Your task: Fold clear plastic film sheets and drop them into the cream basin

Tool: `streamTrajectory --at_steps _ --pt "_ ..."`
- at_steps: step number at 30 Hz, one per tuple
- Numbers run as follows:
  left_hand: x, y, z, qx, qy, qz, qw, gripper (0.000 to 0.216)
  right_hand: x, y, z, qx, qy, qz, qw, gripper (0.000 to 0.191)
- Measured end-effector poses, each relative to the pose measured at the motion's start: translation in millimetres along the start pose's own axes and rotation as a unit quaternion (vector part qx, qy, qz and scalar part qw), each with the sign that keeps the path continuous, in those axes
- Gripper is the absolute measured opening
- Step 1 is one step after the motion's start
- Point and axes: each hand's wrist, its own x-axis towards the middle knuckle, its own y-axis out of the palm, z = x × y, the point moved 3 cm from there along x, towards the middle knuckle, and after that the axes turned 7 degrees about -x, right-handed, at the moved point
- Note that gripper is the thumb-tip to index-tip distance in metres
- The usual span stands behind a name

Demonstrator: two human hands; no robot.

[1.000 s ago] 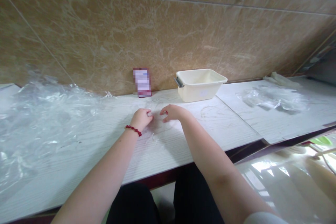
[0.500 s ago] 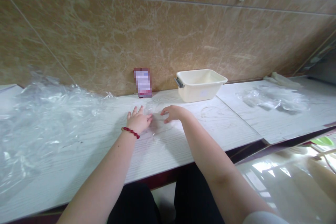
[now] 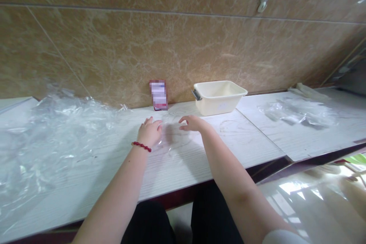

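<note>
white counter (image 3: 243, 141) carries clear plastic (image 3: 65, 133), cream tub (image 3: 220, 105)

Left hand (image 3: 150, 131): one, back uppermost, fingers pointing forward, thumb close by forefinger, contact unclear; well left of the cream tub (image 3: 220, 97). Left forearm (image 3: 118, 187): bare, slanting, nearer the body than the tub. Right hand (image 3: 194, 123): one, fingers curved, thumb apart; before the tub's left end. Right forearm (image 3: 221, 160): bare, tubward.

Rocking a red beaded bracelet (image 3: 142, 145) on the left wrist (image 3: 139, 154), black pants (image 3: 148, 223), plus a whitish sleeve (image 3: 286, 237) stopping above the right elbow (image 3: 243, 197).
</note>
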Motion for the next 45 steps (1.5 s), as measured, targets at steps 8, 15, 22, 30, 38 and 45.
streamTrajectory --at_steps 8,15,22,30,38,45 --pt "6 -17 21 -0.088 -0.007 -0.115 0.989 0.033 -68 9 82 -0.095 -0.122 -0.072 0.985 0.025" --pt "-3 -47 34 -0.201 0.008 -0.163 0.966 0.028 -124 30 92 -0.201 -0.168 -0.044 0.964 0.013" --pt "-72 -66 40 -0.269 0.039 -0.110 0.956 0.029 -116 38 80 -0.210 -0.201 -0.037 0.956 0.012" --pt "-123 -37 20 -0.247 0.112 -0.021 0.962 0.030 -104 45 73 -0.138 -0.183 -0.094 0.969 0.015" --pt "-117 -14 20 -0.210 0.122 0.008 0.970 0.025 -101 26 62 0.085 -0.156 -0.171 0.969 0.013" --pt "-117 -35 15 -0.232 0.122 0.024 0.965 0.014 -104 22 37 0.079 -0.262 -0.163 0.948 0.062"
